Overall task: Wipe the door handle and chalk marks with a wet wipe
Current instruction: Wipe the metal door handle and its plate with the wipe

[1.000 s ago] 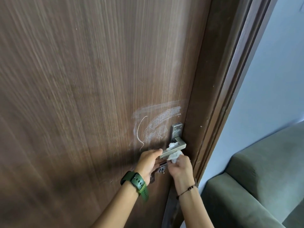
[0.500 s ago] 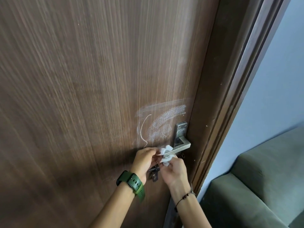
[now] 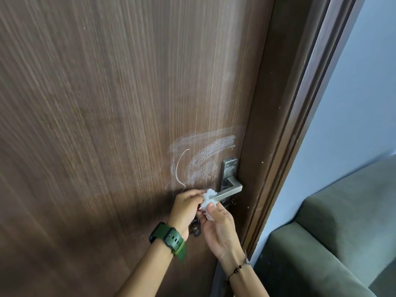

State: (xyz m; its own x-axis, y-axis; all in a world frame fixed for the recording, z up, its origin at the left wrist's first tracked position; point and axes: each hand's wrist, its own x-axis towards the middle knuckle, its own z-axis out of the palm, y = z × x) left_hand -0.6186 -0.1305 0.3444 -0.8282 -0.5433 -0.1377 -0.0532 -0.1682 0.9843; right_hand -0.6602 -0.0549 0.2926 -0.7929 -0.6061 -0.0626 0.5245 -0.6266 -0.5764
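While right hand (image 3: 216, 224) pinches wet wipe (image 3: 207, 200) around lever handle (image 3: 227, 192) end to clean it, left hand (image 3: 185, 205) grip also holds wipe; chalk marks (image 3: 203, 159) untouched.

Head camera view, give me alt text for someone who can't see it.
Two bare hands work a crumpled white wet wipe at the free end of a silver lever door handle on a dark wood door; the left hand wears a green watch, the right hand pinches the wipe. White chalk marks remain above the handle.
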